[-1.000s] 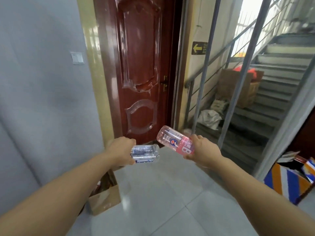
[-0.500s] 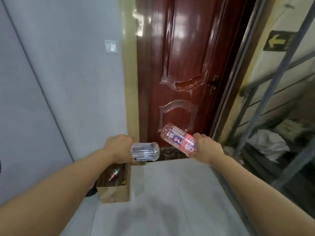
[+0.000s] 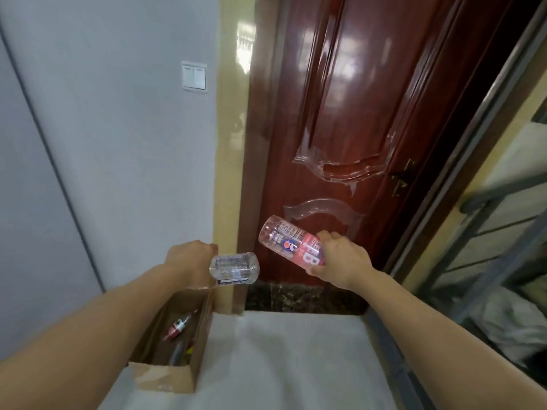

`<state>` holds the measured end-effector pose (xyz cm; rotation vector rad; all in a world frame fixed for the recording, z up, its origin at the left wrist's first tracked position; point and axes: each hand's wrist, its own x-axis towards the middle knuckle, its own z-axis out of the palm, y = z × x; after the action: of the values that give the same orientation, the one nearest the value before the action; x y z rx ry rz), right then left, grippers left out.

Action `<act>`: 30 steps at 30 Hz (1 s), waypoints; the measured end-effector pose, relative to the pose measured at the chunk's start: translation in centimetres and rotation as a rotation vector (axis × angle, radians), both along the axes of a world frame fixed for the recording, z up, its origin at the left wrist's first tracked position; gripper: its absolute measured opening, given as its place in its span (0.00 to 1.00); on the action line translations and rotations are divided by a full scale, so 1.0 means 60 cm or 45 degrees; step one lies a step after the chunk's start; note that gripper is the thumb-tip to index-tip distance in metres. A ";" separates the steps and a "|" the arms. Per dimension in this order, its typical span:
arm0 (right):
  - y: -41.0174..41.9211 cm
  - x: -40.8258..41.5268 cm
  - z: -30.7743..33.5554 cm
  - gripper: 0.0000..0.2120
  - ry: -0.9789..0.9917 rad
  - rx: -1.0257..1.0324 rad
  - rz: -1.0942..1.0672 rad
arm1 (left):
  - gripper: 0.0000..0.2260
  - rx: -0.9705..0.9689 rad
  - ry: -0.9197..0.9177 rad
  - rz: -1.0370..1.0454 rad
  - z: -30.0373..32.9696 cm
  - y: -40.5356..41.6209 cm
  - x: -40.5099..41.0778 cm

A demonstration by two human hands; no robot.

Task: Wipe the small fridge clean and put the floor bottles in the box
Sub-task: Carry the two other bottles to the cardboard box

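My left hand (image 3: 189, 261) grips a clear plastic bottle (image 3: 235, 268), held sideways with its base pointing right, just above the far end of the cardboard box. My right hand (image 3: 340, 263) grips a pink-labelled bottle (image 3: 291, 245), tilted with its base up and to the left, in front of the door. The open cardboard box (image 3: 165, 380) stands on the floor against the wall, below my left forearm. Inside it lies a small bottle with a red label (image 3: 179, 324) and some other items I cannot make out. The small fridge is not in view.
A dark red door (image 3: 355, 113) fills the wall ahead, with a dark stone threshold (image 3: 305, 297) below it. A grey wall with a light switch (image 3: 194, 76) is on the left. Grey stair railings (image 3: 485, 261) stand at the right. Pale floor tiles (image 3: 281, 365) lie ahead.
The view has swung left and closer to the door and box. The stairs have left the frame. The box now lies right under my left hand. Both hands still hold their bottles.
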<state>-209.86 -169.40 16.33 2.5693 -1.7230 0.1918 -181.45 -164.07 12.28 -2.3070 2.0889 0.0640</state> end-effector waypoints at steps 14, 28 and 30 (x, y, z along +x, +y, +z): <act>-0.331 0.185 -0.049 0.29 -0.016 0.200 0.537 | 0.30 0.110 0.021 0.472 -0.046 -0.165 0.091; -0.510 0.417 -0.159 0.26 0.207 0.461 1.176 | 0.24 0.295 0.168 1.313 -0.123 -0.131 0.096; -0.508 0.448 -0.180 0.27 0.253 0.486 1.242 | 0.24 0.302 0.185 1.387 -0.139 -0.121 0.105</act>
<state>-182.96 -199.86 5.54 3.3182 -0.3468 -0.3933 -175.13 -171.31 3.97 -2.9758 0.5632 0.4639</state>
